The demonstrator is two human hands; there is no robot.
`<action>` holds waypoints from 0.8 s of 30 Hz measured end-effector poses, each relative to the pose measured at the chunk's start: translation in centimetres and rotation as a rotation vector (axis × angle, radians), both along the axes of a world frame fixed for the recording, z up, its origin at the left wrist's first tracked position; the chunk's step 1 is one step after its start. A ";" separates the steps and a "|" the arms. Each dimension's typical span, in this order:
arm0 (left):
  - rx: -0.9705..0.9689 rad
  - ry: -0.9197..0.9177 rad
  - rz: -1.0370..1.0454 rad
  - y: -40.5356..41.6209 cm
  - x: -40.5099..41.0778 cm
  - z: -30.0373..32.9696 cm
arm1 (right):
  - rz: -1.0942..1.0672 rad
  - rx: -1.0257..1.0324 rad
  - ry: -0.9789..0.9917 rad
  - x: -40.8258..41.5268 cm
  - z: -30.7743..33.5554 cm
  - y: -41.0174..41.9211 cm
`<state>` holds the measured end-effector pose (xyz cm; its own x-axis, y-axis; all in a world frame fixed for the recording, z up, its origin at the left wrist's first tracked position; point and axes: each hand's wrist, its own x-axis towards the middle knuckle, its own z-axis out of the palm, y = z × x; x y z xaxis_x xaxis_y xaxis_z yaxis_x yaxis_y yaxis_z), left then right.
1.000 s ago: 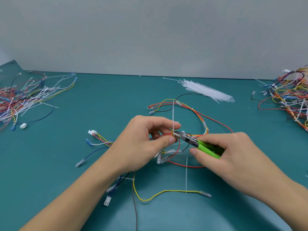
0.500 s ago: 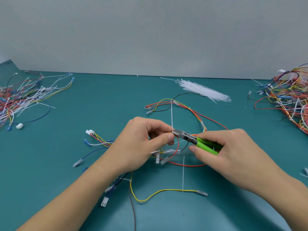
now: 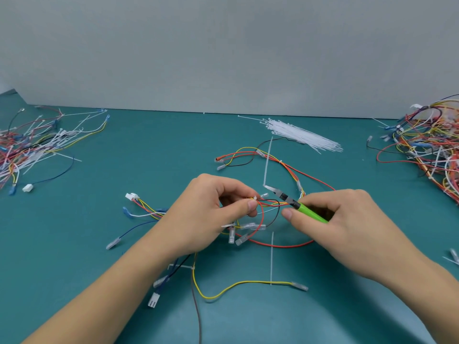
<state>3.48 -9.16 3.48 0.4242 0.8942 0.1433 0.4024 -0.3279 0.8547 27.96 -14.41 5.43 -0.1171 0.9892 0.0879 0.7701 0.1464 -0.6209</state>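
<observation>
No text, label, brand, number or sign can be read anywhere in view. The green handle of the flush cutters shows no legible marking on its exposed part. Any print on the white connector housing of the wire harness is too small to make out.
</observation>
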 end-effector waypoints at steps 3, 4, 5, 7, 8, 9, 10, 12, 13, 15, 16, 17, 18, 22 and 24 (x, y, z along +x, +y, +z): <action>-0.004 0.000 0.001 0.0 0.0 0.0 | -0.019 0.020 -0.003 -0.1 -0.5 0.1; -0.004 0.002 0.003 0.0 0.0 0.1 | -0.031 0.023 0.007 -0.1 -0.6 0.2; -0.004 0.003 0.007 0.0 0.0 0.1 | -0.048 0.024 0.024 0.0 -0.6 0.3; -0.010 0.004 0.013 0.0 0.0 0.0 | -0.090 -0.023 0.148 0.3 -0.5 0.5; -0.012 0.003 0.014 0.0 0.0 0.0 | -0.114 -0.091 0.290 0.3 -0.2 0.6; -0.011 0.000 0.015 0.1 0.0 0.0 | -0.137 -0.195 0.466 0.4 0.0 0.7; -0.008 -0.003 0.019 0.1 0.1 -0.1 | -0.148 -0.312 0.628 0.4 0.2 0.9; 0.002 -0.004 0.029 0.1 0.1 -0.2 | -0.143 -0.500 0.878 0.7 0.4 1.3; 0.007 -0.002 0.033 0.1 0.0 -0.3 | -0.130 -0.581 0.997 0.9 0.5 1.5; 0.006 -0.003 0.048 0.1 0.0 -0.3 | -0.103 -0.683 1.214 1.4 0.6 1.8; -0.002 -0.011 0.061 0.1 0.0 -0.3 | -0.089 -0.690 1.269 1.6 0.6 1.9; -0.016 -0.019 0.077 0.2 -0.1 -0.4 | -0.072 -0.681 1.283 1.8 0.6 2.0; -0.039 -0.027 0.093 0.2 -0.1 -0.3 | -0.049 -0.677 1.274 1.8 0.6 2.0; -0.176 -0.042 0.126 0.5 0.0 -0.2 | 0.161 -0.925 1.289 1.4 0.1 1.6; -0.283 -0.136 0.115 0.5 -0.1 0.0 | 0.294 -1.094 1.334 0.7 -0.3 1.2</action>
